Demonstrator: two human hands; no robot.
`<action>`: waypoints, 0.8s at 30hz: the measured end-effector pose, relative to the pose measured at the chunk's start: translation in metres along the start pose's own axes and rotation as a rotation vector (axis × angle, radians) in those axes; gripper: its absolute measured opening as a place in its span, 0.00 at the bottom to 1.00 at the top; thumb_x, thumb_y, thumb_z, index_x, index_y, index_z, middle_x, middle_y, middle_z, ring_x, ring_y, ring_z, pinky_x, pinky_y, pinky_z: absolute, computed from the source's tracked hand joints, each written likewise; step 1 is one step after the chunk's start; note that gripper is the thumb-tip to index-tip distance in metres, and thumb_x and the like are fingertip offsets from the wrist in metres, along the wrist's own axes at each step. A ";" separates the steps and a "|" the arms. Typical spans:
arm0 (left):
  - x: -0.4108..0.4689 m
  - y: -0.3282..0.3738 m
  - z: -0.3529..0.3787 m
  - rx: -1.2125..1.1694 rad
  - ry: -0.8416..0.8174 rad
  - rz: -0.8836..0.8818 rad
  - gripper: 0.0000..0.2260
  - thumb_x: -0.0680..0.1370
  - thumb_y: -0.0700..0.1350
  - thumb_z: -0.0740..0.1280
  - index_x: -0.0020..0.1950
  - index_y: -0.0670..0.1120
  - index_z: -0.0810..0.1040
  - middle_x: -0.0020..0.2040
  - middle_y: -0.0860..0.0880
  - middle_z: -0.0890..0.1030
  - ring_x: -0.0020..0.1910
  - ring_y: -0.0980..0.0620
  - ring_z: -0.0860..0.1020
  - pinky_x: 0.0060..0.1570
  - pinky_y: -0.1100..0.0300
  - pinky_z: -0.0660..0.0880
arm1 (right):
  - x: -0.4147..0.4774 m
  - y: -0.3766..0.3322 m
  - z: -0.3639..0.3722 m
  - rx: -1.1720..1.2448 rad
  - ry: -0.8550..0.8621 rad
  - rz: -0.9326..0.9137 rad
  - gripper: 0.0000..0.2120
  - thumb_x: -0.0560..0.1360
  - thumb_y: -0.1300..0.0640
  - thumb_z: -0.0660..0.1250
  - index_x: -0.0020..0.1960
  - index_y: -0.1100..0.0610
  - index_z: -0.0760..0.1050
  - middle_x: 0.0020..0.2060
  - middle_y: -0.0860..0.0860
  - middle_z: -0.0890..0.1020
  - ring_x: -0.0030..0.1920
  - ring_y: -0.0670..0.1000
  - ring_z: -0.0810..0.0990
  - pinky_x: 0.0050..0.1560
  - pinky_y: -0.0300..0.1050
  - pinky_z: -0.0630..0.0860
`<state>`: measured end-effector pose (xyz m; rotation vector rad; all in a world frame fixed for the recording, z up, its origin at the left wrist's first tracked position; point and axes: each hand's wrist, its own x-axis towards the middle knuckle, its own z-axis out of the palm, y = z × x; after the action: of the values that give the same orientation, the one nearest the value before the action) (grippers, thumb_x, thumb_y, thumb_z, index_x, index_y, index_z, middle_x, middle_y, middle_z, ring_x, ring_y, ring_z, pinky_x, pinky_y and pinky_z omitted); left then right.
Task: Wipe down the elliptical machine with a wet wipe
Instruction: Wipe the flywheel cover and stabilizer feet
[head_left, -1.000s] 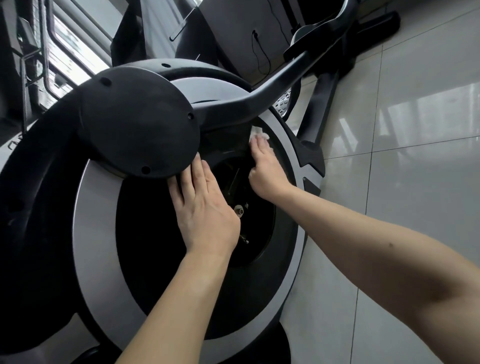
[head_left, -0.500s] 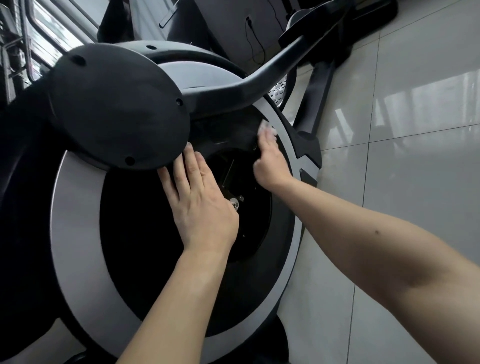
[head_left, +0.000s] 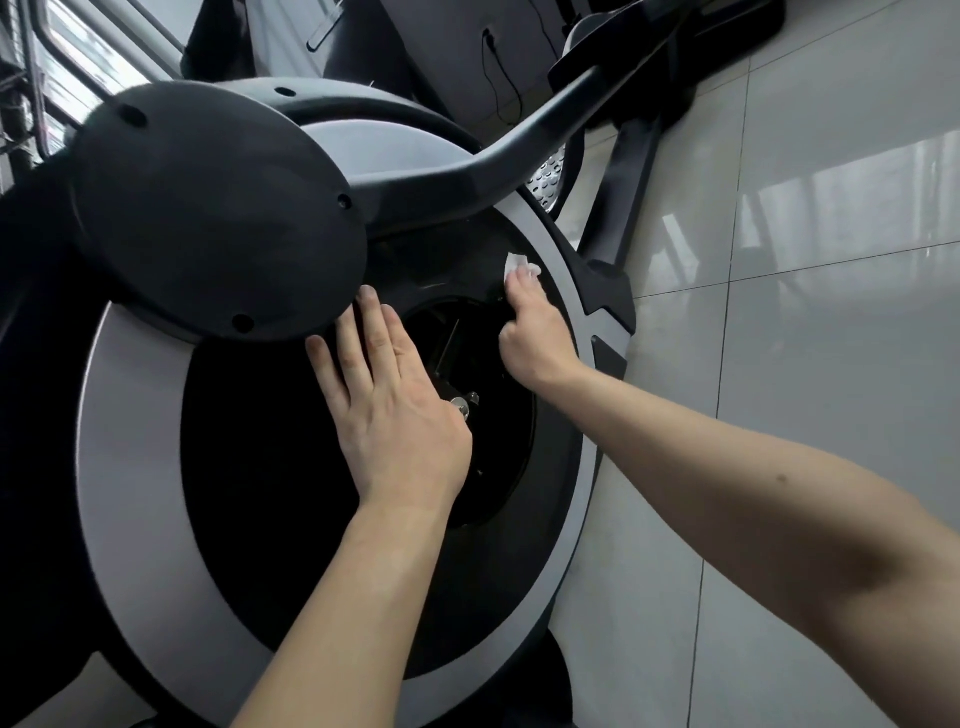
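Elliptical machine (head_left: 130, 467), seen from above: a large round housing with a silver ring around a black face. The only hollow in view is the round opening (head_left: 501, 447) in that face; inside it show a shiny bolt (head_left: 460, 404) and thin dark rods (the rest is too dark to make out). Left hand (head_left: 400, 410) lies flat on the black face just left of the opening, fingers straight and close together, fingertips at the lower edge of the round black cover (head_left: 208, 218); it holds nothing. Right hand (head_left: 535, 338) reaches in from the right, fingers nearly straight and held together, pressing the wet wipe (head_left: 519, 265) against the housing. The wipe is white and bunched, sticking out past the fingertips where the black face meets the silver ring, above and right of the opening. A black arm (head_left: 493, 156) runs from the cover up and right, over a perforated metal pedal (head_left: 548, 176). The machine stands on a floor (head_left: 831, 364) of glossy pale tiles with grey joints and soft reflections. Behind it, a thin black cable (head_left: 493, 67) hangs on a grey panel; metal window bars (head_left: 78, 52) at upper left, bright beyond.
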<state>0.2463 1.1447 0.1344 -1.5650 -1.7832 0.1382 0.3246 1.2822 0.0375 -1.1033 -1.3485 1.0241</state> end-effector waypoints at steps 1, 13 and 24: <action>0.000 0.000 0.000 0.000 0.001 -0.001 0.40 0.72 0.49 0.51 0.82 0.36 0.45 0.83 0.41 0.42 0.82 0.42 0.40 0.79 0.41 0.37 | -0.002 -0.008 0.001 0.023 -0.018 -0.021 0.40 0.72 0.73 0.54 0.83 0.60 0.51 0.83 0.55 0.50 0.82 0.51 0.46 0.79 0.39 0.42; -0.001 -0.003 0.001 0.023 0.012 0.006 0.40 0.71 0.48 0.50 0.82 0.37 0.44 0.83 0.41 0.40 0.81 0.42 0.38 0.78 0.41 0.34 | 0.038 -0.043 0.023 0.064 0.098 -0.143 0.30 0.84 0.43 0.48 0.83 0.55 0.54 0.83 0.54 0.53 0.83 0.53 0.46 0.81 0.52 0.43; -0.009 0.001 0.002 -0.038 -0.029 0.027 0.37 0.78 0.50 0.62 0.83 0.40 0.51 0.83 0.41 0.41 0.81 0.44 0.35 0.78 0.39 0.36 | 0.001 0.029 0.017 0.177 -0.001 0.450 0.36 0.84 0.38 0.51 0.82 0.61 0.49 0.81 0.60 0.53 0.81 0.59 0.53 0.79 0.56 0.52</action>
<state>0.2461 1.1381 0.1285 -1.6217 -1.7968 0.1417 0.3097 1.2892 0.0082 -1.2999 -1.0055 1.4395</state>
